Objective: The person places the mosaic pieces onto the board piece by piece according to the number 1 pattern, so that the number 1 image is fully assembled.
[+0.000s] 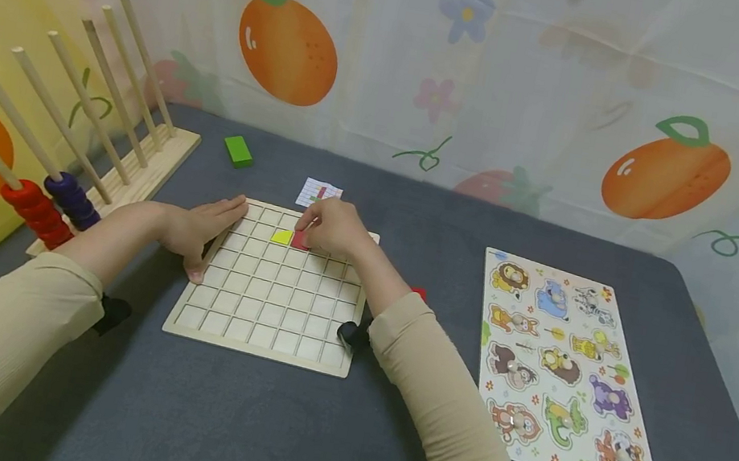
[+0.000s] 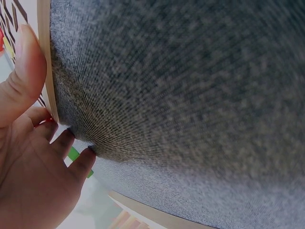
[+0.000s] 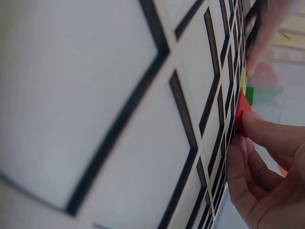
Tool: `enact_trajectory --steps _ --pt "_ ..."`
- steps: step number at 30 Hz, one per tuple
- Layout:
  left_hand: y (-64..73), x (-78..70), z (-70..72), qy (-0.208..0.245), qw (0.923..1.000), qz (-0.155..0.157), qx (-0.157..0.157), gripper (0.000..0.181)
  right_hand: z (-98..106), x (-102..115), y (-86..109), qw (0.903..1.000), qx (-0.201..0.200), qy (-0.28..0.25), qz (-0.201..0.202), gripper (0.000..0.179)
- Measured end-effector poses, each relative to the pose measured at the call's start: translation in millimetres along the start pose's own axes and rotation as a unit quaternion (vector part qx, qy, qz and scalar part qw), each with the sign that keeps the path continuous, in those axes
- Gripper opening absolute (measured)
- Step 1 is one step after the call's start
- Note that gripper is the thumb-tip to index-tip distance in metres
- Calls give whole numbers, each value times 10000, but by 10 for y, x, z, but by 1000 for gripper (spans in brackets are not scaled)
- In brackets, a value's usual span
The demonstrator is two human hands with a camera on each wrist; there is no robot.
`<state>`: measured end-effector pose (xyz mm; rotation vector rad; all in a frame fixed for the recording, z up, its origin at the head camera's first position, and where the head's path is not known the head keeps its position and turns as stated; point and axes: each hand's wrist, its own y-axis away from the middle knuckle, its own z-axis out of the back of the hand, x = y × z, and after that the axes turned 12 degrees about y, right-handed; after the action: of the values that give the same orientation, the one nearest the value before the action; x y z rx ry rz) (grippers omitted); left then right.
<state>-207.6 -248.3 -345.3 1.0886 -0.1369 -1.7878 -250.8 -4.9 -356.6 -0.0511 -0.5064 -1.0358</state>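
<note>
A wooden grid board [image 1: 264,312] lies on the dark cloth. My left hand [image 1: 194,227] rests along its upper left edge with fingers extended; in the left wrist view, the thumb [image 2: 29,71] lies on the board's rim. At the far rows of the grid, my right hand [image 1: 338,227] pinches a red square tile [image 1: 298,241] between thumb and fingers. The right wrist view shows the red tile [image 3: 242,113] tilted against the grid. A yellow square tile [image 1: 282,236] sits in a cell just left of it.
Behind the board lies a small printed grid card [image 1: 314,190], and a green block [image 1: 238,151] is further left. A wooden peg rack [image 1: 164,162] with red and blue rings stands at left. An animal puzzle board [image 1: 541,410] lies at right. Something red [image 1: 419,293] peeks out beside my right forearm.
</note>
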Motion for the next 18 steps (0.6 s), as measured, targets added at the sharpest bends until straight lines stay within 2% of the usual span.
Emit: enact_trajectory --steps 18 --pt "-3 10 -2 28 10000 -18 -17 134 -29 12 -19 9998 -62 126 -119 18"
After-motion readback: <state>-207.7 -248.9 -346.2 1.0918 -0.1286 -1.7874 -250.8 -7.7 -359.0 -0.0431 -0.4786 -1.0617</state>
